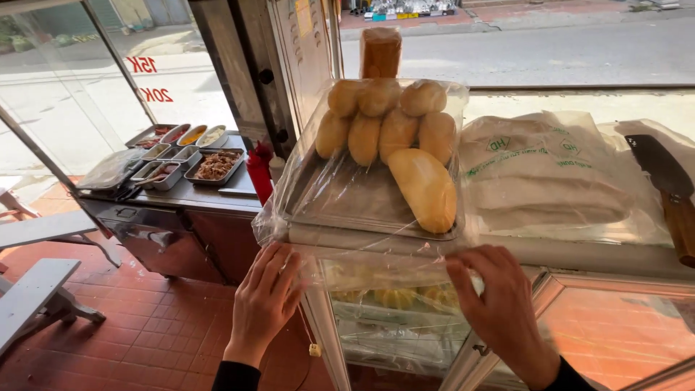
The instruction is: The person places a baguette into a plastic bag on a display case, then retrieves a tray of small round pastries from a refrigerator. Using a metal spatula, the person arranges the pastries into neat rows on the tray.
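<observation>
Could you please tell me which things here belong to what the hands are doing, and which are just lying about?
In hand:
left hand
right hand
clear plastic wrap
metal tray
bread rolls

Lying about:
cleaver
white bags
red sauce bottle
filling trays

Knife (670, 192) rightward (bag (543, 174) between)

- My left hand (264, 300) and right hand (499, 308) touch the front edge of the plastic wrap (347, 195) over the tray (362, 206).
- Bread rolls (394, 134) lie on that tray.
- A knife (670, 192) lies far right.
- Condiment trays (184, 152) sit left, behind.
</observation>
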